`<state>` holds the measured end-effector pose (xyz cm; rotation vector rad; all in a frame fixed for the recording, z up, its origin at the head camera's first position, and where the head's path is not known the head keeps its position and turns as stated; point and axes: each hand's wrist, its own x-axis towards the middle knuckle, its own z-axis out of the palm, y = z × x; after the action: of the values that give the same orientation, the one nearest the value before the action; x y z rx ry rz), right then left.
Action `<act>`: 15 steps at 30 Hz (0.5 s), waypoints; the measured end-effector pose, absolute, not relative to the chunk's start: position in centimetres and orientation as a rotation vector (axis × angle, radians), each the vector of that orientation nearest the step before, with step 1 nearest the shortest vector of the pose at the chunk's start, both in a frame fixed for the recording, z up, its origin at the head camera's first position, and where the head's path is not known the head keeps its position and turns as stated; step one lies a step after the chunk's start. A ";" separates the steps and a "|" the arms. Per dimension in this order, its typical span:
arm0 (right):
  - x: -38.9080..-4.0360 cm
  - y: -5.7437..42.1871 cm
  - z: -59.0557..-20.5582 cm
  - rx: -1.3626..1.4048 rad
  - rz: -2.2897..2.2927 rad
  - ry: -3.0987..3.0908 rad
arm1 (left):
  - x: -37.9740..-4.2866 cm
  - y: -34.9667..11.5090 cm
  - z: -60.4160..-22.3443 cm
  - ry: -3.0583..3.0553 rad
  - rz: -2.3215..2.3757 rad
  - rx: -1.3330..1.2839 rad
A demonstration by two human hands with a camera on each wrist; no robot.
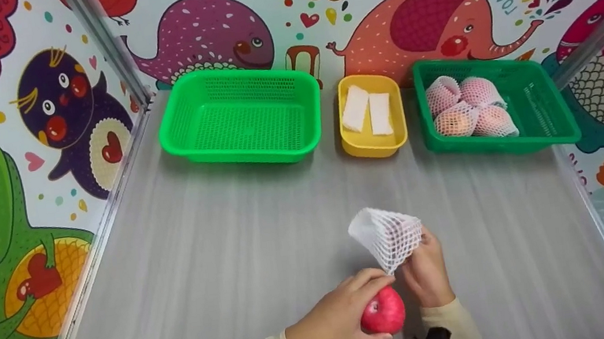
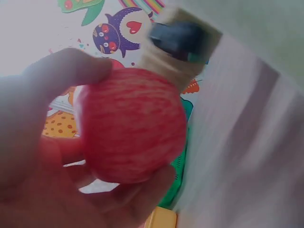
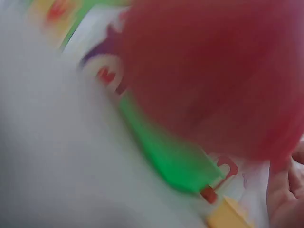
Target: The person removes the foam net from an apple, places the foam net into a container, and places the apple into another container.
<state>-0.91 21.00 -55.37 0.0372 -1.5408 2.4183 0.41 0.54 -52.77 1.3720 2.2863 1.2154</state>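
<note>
A red apple [image 1: 384, 311] is gripped in my left hand [image 1: 336, 318], thumb on one side and fingers on the other. The left wrist view shows the same apple [image 2: 135, 126] large and close, fingers wrapped round it. My right hand [image 1: 427, 272] pinches a white foam net sleeve [image 1: 392, 236] by its right side. The sleeve's wide end points up and to the left, over the table. Its lower tip meets the left fingertips just above the apple. In the right wrist view the apple [image 3: 213, 76] is a blurred red shape that fills the upper right.
At the back left stands a bright green basket [image 1: 245, 156]. A yellow bin [image 1: 375, 147] beside it holds folded white pieces. The dark green basket [image 1: 497, 145] at the right holds several fruits in pinkish foam nets [image 1: 478, 91]. Patterned walls enclose the grey table [image 1: 218, 244].
</note>
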 end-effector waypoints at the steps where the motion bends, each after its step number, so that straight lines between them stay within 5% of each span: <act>1: -0.9 21.1 -55.4 0.064 2.668 -1.289 | 0.3 0.7 -52.9 2.286 1.181 1.381; 6: -0.8 21.8 -56.3 0.305 3.232 -0.629 | -0.7 0.8 -53.0 2.236 1.069 1.438; 15: -0.5 22.3 -56.6 0.097 2.812 -0.947 | -3.2 -0.4 -52.0 2.078 1.149 1.416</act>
<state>-0.54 22.34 -56.58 0.0965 -0.9467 2.8119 -3.24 -0.37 -52.04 1.4158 2.0779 1.1492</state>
